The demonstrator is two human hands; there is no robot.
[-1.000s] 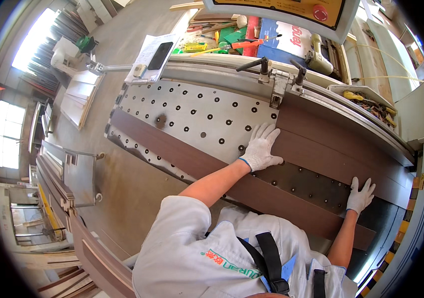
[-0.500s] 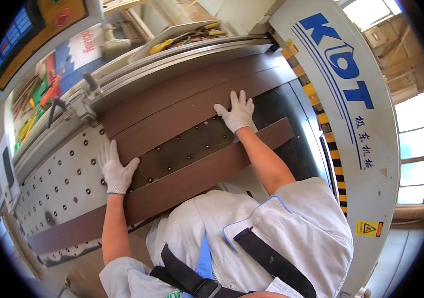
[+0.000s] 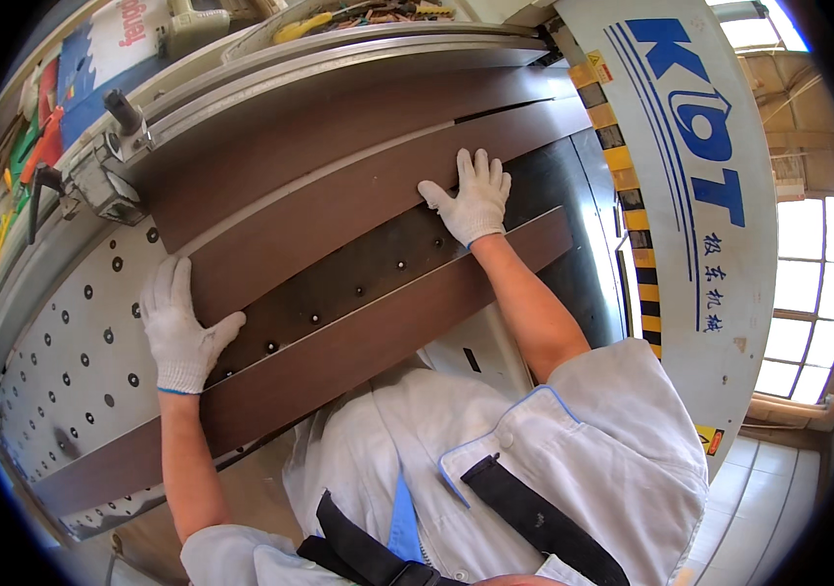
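Observation:
Both my hands wear white knit gloves. My left hand (image 3: pixel 185 330) lies at the left end of a long brown board (image 3: pixel 334 213), its fingers stretched along that end and the thumb spread along the near edge. My right hand (image 3: pixel 470 200) rests farther right on the same board's near edge, fingers fanned out. Beyond it lies a wider brown board (image 3: pixel 270 151), against the metal fence; a narrow gap separates the two. Closer to my body, a separate brown strip (image 3: pixel 387 342) runs under my forearms, touched by neither hand's fingers.
The machine bed (image 3: pixel 70 352) is dotted with small round studs. A metal clamp block (image 3: pixel 109 181) sits at the left of the fence (image 3: pixel 339 61). Tools (image 3: pixel 358 15) lie behind it. A white machine housing (image 3: pixel 690 195) with a black-and-yellow striped edge (image 3: pixel 641 254) stands at right.
A gap has opened between the held-down board and the wider one behind it, widest toward the left. My left hand has shifted left with the board's end; the whole view has also shifted.

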